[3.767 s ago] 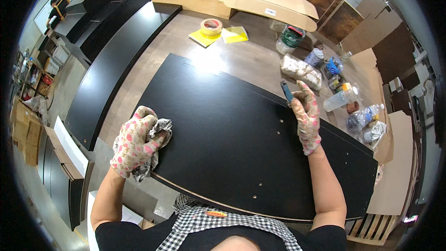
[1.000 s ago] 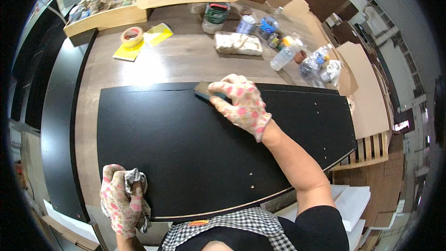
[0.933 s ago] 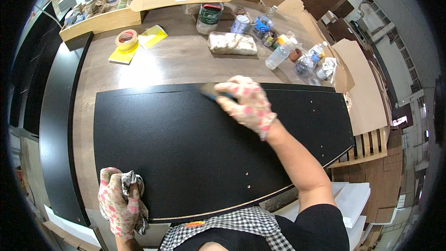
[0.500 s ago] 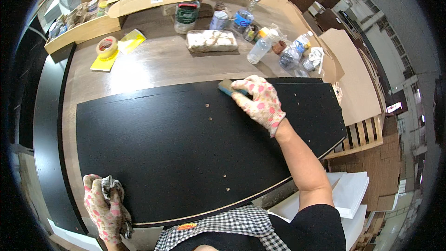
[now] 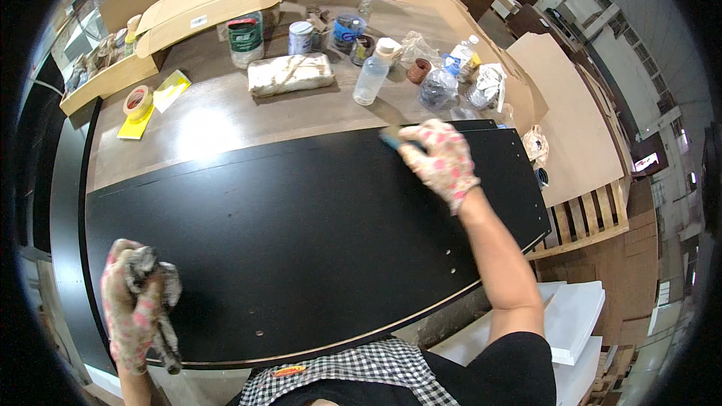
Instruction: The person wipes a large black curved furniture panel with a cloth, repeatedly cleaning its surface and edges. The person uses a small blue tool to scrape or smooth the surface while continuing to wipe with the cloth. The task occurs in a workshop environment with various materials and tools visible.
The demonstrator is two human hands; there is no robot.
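Observation:
A large black board (image 5: 301, 240) with pale raw edging along its near side lies across the table in front of me. My right hand (image 5: 442, 158), in a white glove with pink spots, pinches a small teal and tan block (image 5: 391, 137) at the board's far edge. Motion blurs the block, and fingers partly cover it. At the board's near left corner is my left hand (image 5: 129, 316), in a matching dirtied glove, closed around a crumpled grey rag (image 5: 170, 286). A few small holes (image 5: 449, 252) show in the board's face.
Behind the board stand a clear bottle (image 5: 371, 79), a lidded jar (image 5: 245, 41), a can (image 5: 300, 37) and a white wrapped bundle (image 5: 289, 75). A tape roll (image 5: 138, 103) lies at left near a wooden tray (image 5: 109, 86). Cardboard (image 5: 564, 120) and a slatted pallet (image 5: 587, 218) are at right.
My view has shifted, so the table items appear farther left. My left hand with the rag appears higher and farther left; the right hand appears slightly right. Holes show at different places on the board.

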